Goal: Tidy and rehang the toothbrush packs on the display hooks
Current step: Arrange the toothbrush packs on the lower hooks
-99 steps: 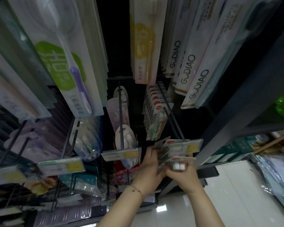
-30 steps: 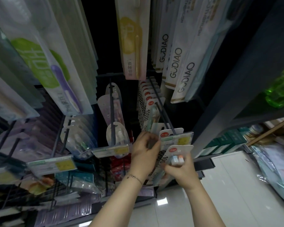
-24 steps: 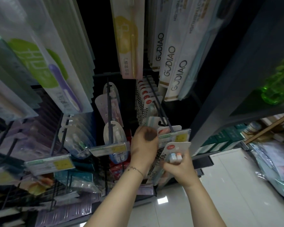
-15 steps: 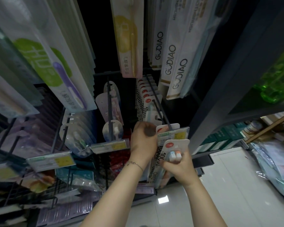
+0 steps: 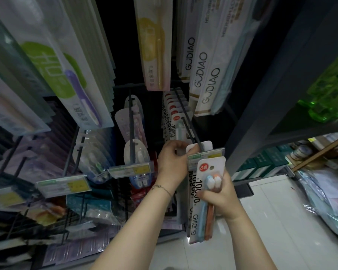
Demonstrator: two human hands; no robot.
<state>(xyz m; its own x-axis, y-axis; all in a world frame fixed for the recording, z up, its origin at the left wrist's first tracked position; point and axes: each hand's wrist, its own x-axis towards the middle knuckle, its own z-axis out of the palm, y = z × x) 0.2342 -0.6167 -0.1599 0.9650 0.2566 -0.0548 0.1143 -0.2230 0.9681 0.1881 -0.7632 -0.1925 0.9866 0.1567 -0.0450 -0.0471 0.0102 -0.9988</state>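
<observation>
By the middle hooks, the left hand [image 5: 172, 160] pinched with curled fingers the top of one toothbrush pack [image 5: 209, 147] at the tip of the display hook [image 5: 185, 123], a row of packs [image 5: 173, 112] too overlapped to count behind it and one price label [image 5: 213, 154] crowding its front, while just right and lower the right hand [image 5: 220, 195] gripped a second pack [image 5: 200, 211] of two brushes.

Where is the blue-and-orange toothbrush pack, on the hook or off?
Off: the right hand holds the pack just below the hook, not threaded on it.
</observation>
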